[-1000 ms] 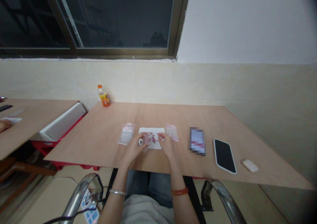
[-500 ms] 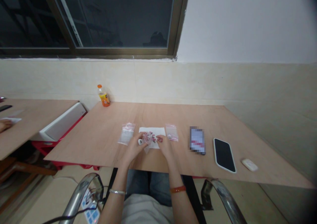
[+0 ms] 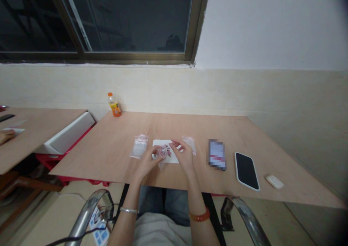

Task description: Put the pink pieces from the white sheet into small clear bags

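Note:
My left hand (image 3: 148, 161) is closed on a small clear plastic bag (image 3: 162, 153) with a pinkish edge, held low over a sheet of white paper (image 3: 174, 159). Several small dark red and pink pieces (image 3: 168, 150) lie on the paper beside the bag; they are too small to name. Above the paper's right side hovers my right hand (image 3: 184, 155), its thumb and forefinger apart, with nothing visible between them. One clear zip bag (image 3: 139, 147) lies flat to the left of the paper. A second zip bag (image 3: 189, 141) is at its right, partly covered by my right hand.
On the right of the table (image 3: 217, 126) lie a blurred-out phone (image 3: 216, 154), a white-rimmed tablet-like device (image 3: 247, 170) and a small white case (image 3: 274, 181). An orange-capped bottle (image 3: 115, 106) stands at the back left. Another person's hand (image 3: 7, 135) rests on the neighbouring table.
My right hand has lifted from the pieces on the paper and moved up and to the right, its fingers spreading. My left hand stays in place with the bag.

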`<move>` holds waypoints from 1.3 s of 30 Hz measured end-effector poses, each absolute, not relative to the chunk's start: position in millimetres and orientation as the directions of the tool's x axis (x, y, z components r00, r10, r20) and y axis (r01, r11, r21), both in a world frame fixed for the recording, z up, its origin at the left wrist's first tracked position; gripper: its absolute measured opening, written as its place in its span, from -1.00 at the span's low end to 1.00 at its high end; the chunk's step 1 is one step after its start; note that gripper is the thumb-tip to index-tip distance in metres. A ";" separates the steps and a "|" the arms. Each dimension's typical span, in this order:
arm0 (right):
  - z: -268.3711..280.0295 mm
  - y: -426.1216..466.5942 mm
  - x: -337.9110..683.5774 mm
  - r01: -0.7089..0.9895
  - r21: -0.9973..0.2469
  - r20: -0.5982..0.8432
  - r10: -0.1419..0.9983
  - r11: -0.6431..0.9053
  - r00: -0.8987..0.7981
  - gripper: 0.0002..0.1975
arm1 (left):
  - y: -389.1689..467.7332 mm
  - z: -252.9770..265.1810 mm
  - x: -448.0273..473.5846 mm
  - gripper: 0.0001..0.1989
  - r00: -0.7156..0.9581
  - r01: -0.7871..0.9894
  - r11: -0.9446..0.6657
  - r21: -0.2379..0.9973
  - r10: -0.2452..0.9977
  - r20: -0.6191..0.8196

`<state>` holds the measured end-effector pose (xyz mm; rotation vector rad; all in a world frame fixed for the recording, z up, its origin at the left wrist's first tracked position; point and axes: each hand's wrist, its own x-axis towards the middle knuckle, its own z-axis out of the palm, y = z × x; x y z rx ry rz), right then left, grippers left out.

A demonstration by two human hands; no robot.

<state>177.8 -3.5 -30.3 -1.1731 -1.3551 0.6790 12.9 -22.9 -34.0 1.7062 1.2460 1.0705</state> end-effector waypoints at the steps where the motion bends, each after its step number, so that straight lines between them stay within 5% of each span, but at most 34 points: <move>1: -26.2 -6.6 176.7 0.254 -0.902 0.390 0.912 0.349 0.131 -0.77 | -23.2 -33.5 13.2 -0.68 0.184 0.336 -0.251 0.908 0.963 0.198; 13: -22.5 -16.3 159.3 0.286 -0.861 0.419 0.905 0.420 -0.069 -0.83 | -21.2 -39.8 12.2 -0.70 0.178 0.339 -0.320 0.884 0.945 0.274; 24: -37.3 -3.1 162.2 0.206 -0.923 0.359 0.921 0.326 0.149 -0.73 | -21.4 -36.3 10.5 -0.67 0.115 0.358 -0.269 0.894 0.963 0.244; 33: -98.1 14.5 173.5 0.649 -0.740 0.280 0.958 0.174 0.062 -0.85 | -22.0 -35.8 6.2 -0.65 0.044 0.361 -0.268 0.893 0.962 0.271; 39: -115.1 12.5 172.2 0.730 -0.670 0.248 0.968 0.136 0.047 -0.83 | -22.8 -34.4 5.9 -0.63 0.030 0.355 -0.275 0.894 0.959 0.283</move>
